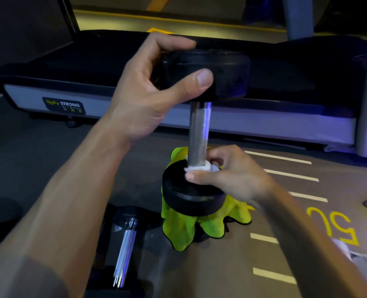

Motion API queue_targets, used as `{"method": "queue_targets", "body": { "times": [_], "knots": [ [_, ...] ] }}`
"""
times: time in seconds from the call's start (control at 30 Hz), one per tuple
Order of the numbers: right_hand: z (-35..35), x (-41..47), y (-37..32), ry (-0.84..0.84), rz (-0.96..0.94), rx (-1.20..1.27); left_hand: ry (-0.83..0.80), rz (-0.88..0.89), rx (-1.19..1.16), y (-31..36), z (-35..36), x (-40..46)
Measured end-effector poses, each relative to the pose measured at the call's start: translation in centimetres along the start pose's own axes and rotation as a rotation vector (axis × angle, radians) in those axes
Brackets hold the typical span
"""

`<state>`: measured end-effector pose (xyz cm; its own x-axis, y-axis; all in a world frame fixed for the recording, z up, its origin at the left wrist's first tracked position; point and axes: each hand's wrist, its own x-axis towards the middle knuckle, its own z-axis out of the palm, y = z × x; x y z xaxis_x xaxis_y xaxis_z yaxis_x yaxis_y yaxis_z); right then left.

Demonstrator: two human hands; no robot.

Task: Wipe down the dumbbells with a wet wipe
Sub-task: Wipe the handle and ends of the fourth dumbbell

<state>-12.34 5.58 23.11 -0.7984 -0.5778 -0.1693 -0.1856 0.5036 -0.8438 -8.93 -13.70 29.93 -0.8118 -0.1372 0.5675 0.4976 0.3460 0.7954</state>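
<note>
We stand the dumbbell (197, 134) upright on a yellow cloth (184, 229) on the floor. Our left hand (148, 91) clasps its top head to steady it; our right hand (225, 179) pinches the wet wipe (199, 168) round the handle's base.

At frame centre my left hand (148, 93) grips the top of an upright dumbbell (198, 130) standing on a yellow cloth (184, 229); my right hand (227, 177) pinches a white wipe (199, 168) against its bar.
</note>
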Motion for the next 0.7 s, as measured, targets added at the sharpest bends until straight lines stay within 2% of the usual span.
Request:
{"method": "queue_targets", "body": {
  "times": [0.03,0.1,0.23,0.4,0.57,0.63,0.7],
  "knots": [
    [-0.8,0.0,0.3,-0.077,-0.031,0.053,-0.014,-0.004,-0.009,0.1,-0.3,0.0],
    [-1.2,0.0,0.8,-0.081,-0.063,0.053,-0.043,-0.018,-0.021,0.2,-0.7,0.0],
    [0.4,-0.1,1.5,0.064,-0.014,0.091,-0.105,-0.078,0.023,1.5,-1.6,0.4],
    [2.6,-1.2,1.1,0.261,0.03,0.09,-0.246,-0.146,0.346,4.1,-1.9,1.4],
    [4.5,-2.7,0.4,0.478,0.023,0.064,-0.111,-0.1,0.39,4.2,-0.2,-0.1],
    [4.6,-3.0,0.6,0.454,0.021,0.091,-0.065,-0.107,0.369,4.1,0.3,-0.2],
    [4.3,-3.2,0.7,0.358,0.019,0.134,-0.035,-0.115,0.364,4.1,0.8,-0.1]
  ]
}}
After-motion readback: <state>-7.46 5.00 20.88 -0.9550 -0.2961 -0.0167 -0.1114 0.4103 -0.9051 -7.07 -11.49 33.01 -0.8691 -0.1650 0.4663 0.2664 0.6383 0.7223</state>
